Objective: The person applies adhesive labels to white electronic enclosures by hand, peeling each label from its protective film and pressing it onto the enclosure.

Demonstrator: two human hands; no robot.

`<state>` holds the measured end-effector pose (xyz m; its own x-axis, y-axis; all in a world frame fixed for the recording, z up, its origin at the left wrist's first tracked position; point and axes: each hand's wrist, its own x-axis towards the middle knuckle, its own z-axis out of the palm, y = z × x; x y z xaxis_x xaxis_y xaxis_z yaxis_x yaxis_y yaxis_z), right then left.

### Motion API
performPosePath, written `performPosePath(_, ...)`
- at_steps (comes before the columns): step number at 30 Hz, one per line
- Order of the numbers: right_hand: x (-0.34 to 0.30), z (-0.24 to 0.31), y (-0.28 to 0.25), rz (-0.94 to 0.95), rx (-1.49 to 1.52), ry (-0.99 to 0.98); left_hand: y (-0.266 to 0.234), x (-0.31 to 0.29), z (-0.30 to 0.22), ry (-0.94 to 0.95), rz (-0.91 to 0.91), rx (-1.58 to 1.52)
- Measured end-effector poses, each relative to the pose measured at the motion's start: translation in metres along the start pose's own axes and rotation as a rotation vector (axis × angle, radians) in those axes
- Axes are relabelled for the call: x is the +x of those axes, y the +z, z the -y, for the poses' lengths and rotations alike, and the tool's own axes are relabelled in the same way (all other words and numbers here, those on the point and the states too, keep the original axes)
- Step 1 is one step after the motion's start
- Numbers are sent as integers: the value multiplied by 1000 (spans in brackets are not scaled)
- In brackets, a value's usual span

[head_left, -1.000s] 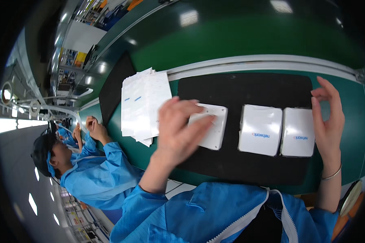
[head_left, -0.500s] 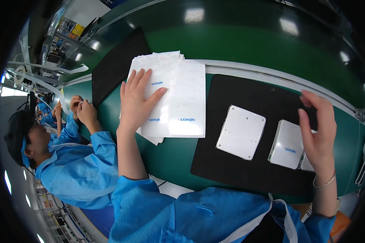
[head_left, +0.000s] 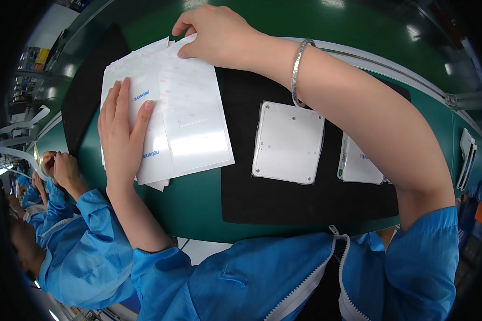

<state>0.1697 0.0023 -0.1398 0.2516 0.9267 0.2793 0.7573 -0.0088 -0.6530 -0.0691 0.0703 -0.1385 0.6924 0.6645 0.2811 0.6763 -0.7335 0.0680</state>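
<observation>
A stack of white label sheets (head_left: pixel 134 61) with blue print lies on the green workbench, partly over the black mat. My left hand (head_left: pixel 122 136) rests flat on the left of the stack, fingers spread and thumb out to the right. Reaching across, my right hand (head_left: pixel 219 40) pinches the far edge of the top label sheet (head_left: pixel 198 128) between thumb and fingers. That sheet sits slightly askew, its lower part glossy with no print visible. To the right, a white square case (head_left: pixel 289 142) with screws at its corners lies on the black mat (head_left: pixel 241 198).
Another white case (head_left: pixel 356 160) with blue print is partly hidden behind my right forearm. A second black mat (head_left: pixel 93 80) lies left of the stack. A metal rail (head_left: pixel 359 59) runs along the bench's far side. A co-worker's hands (head_left: pixel 61 168) are at the left.
My right hand has crossed from above the cases to the far edge of the sheets and grips it. The top sheet has turned slightly. My left hand stays on the stack; the whole view has shifted.
</observation>
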Motion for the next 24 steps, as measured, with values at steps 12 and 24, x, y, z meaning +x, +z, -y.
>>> performPosePath(12,-120,-15,-98,111,-48,52,-51,-31,-63,545,-48,-313)
performPosePath(24,-160,-22,-113,266,186,221,-14,-57,-119,534,150,-408)
